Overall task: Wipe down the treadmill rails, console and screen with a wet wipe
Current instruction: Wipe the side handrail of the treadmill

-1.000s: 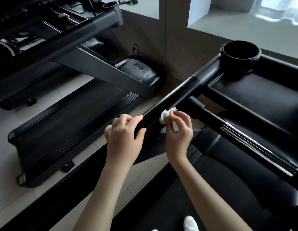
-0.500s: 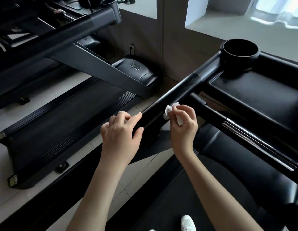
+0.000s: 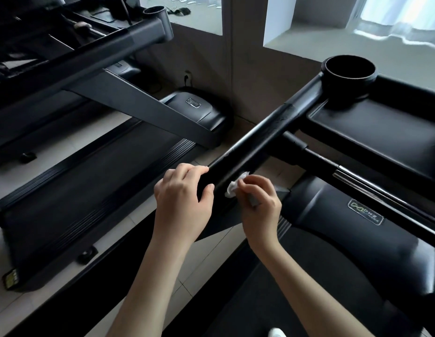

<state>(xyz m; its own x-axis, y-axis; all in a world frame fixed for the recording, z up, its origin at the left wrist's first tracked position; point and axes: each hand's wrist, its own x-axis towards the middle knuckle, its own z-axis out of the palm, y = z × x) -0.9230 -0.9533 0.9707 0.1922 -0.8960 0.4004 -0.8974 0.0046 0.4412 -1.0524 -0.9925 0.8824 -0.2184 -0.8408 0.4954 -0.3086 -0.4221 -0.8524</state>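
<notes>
Rail [image 3: 255, 142] coverage may be patchy, likely missing the underside, since contact is small. Crossbar [image 3: 316, 158] and cup holder [image 3: 349, 71] interrupt any stroke farther up. Left hand [image 3: 184, 198] curls round the rail's near end; right hand [image 3: 257, 203] pinches the bunched wet wipe [image 3: 233, 188] against its inner side. A fumbled pinch would drop it.

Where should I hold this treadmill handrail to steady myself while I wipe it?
Grip the handrail at its near end, beside the wet wipe, coming from the left and over the top, as the left hand does. The bar is rounded and slants toward the cup holder, so fingers likely wrap it there, leaving its right side to the right hand.
</notes>
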